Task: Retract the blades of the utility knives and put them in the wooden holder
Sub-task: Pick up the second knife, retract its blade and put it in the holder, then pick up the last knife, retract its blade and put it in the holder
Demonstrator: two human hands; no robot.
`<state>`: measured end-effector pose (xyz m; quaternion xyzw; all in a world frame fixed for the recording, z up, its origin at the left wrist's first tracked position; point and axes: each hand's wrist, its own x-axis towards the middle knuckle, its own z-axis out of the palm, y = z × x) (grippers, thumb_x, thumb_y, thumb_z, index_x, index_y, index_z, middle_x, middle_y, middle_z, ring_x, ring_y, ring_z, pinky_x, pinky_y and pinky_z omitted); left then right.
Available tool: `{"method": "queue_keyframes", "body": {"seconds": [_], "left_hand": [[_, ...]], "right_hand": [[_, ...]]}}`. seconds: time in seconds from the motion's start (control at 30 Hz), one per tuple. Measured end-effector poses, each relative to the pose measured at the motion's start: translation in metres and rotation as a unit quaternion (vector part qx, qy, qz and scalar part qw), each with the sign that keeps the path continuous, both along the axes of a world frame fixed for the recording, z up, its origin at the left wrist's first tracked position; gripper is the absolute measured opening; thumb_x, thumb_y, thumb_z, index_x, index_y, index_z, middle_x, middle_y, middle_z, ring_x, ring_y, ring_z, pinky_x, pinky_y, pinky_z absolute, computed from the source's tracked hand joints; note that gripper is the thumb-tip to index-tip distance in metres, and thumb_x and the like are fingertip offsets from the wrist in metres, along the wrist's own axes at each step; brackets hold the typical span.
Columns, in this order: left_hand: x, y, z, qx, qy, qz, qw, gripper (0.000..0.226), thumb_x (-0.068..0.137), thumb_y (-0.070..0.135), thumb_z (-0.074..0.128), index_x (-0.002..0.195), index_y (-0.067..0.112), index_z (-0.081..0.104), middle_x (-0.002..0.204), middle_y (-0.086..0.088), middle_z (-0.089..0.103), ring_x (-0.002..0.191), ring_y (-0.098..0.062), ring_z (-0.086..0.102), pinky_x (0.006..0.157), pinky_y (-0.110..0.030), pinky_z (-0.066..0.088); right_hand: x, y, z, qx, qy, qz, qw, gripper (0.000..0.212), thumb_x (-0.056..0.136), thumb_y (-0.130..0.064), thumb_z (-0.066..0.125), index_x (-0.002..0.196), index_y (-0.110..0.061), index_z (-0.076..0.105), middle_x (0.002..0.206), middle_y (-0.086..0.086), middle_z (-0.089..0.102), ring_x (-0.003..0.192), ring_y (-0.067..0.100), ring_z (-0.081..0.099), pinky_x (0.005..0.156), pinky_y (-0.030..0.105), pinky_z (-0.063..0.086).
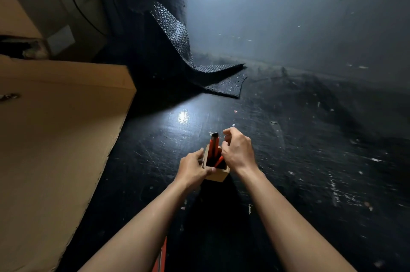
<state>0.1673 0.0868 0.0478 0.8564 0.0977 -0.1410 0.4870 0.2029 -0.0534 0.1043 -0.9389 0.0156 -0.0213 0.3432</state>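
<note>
A small square wooden holder (218, 175) stands on the dark scratched table. Red utility knives stick up out of it; one red knife with a black end cap (214, 144) stands tallest, and another red knife (218, 161) leans inside. My left hand (193, 168) grips the holder's near left corner. My right hand (238, 149) hovers over the holder's right side, fingers curled around the top of a knife whose body is mostly hidden by the hand.
A large cardboard box (55, 138) fills the left side, close to the holder. A roll of black bubble wrap (168, 27) stands at the back, its loose end spread on the table. A red object (160, 259) pokes in at the bottom edge.
</note>
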Motion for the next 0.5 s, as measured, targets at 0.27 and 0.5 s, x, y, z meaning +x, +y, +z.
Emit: {"method": "queue_keyframes", "body": {"seconds": [0.27, 0.5], "left_hand": [[-0.074, 0.039, 0.014, 0.046, -0.031, 0.043, 0.998, 0.051, 0.084, 0.016, 0.078, 0.133, 0.01, 0.067, 0.128, -0.008, 0.074, 0.117, -0.018, 0.071, 0.105, -0.032, 0.054], [-0.152, 0.076, -0.004, 0.089, 0.005, 0.094, 0.992, 0.032, 0.084, 0.011, 0.072, 0.116, 0.018, 0.075, 0.105, 0.0, 0.079, 0.1, -0.016, 0.074, 0.087, -0.023, 0.054]], "right_hand": [[-0.074, 0.016, 0.004, -0.002, 0.016, 0.031, 0.999, 0.02, 0.09, -0.012, 0.057, 0.107, -0.014, 0.068, 0.096, 0.008, 0.076, 0.087, 0.025, 0.071, 0.073, 0.03, 0.055], [-0.16, 0.067, -0.043, -0.023, 0.167, 0.103, 0.98, 0.022, 0.09, -0.025, 0.06, 0.109, -0.019, 0.068, 0.105, 0.006, 0.075, 0.096, 0.023, 0.071, 0.084, 0.039, 0.059]]}}
